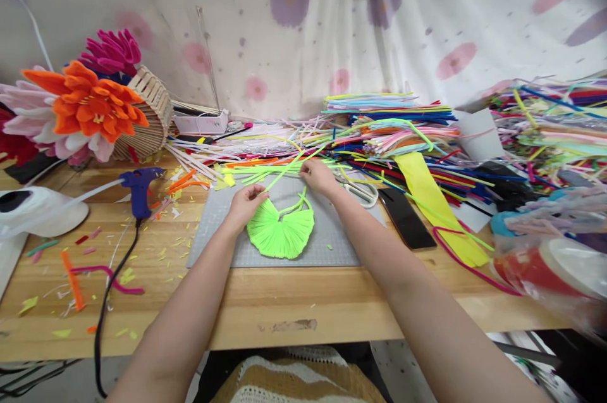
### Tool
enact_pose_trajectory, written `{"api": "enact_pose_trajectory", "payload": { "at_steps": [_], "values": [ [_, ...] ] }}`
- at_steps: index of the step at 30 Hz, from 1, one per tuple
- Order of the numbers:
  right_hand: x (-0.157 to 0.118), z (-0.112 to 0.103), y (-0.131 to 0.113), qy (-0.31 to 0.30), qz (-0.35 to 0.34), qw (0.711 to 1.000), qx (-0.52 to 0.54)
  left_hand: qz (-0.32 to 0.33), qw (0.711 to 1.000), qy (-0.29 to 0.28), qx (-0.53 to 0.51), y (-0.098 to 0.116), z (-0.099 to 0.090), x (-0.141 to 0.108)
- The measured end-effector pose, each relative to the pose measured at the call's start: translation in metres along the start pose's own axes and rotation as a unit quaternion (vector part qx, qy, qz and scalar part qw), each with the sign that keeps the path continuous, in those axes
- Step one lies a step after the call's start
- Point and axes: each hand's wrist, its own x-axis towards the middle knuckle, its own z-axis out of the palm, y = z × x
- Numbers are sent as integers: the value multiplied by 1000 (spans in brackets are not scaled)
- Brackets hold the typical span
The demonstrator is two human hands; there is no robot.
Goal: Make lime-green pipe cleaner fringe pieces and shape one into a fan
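Observation:
A fan-shaped neon-green piece made of chenille stems lies on the grey cutting mat, with loose curved stem ends at its top. My left hand is at its upper left corner, fingers pinched on a neon-green pipe cleaner. That stem slants up and to the right, past the fingertips of my right hand. The right fingers are closed on the green stem, above the fan. More neon-green stems lie just behind the mat.
A blue glue gun stands left, its cable over the table edge. Scissors, a dark phone and a yellow strip lie right. Bundles of colourful stems line the back. Fuzzy flowers and scraps fill the left.

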Motion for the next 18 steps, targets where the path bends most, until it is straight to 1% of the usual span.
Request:
{"api": "enact_pose_trajectory", "payload": {
  "at_steps": [1,3,4,6,7,8,10,13,16,18],
  "values": [
    [-2,-7,5,-9,-6,1000,1,5,1000,7,-1,-1,0,1],
    [-9,-24,18,-62,-27,998,-10,12,1000,20,-2,-4,-1,3],
    [-14,-33,24,-105,-19,994,-24,15,1000,24,-4,-4,0,4],
    [-23,-48,33,-177,30,982,-57,15,999,28,-8,-4,1,5],
    [-27,-52,34,-181,34,981,-63,13,999,29,-9,-4,2,5],
    [-30,-53,31,-171,29,983,-64,11,999,30,-11,-4,2,6],
    [-30,-46,17,-115,-7,992,-42,6,1000,26,-16,-2,3,5],
    [-18,-17,-15,-52,-49,997,-4,1,1000,5,-30,0,1,3],
    [-3,13,-39,-30,-57,998,-15,-3,1000,-14,-26,1,-3,1],
    [2,20,-42,-23,-40,999,-6,-4,1000,-12,-22,2,-6,0]
  ]
}}
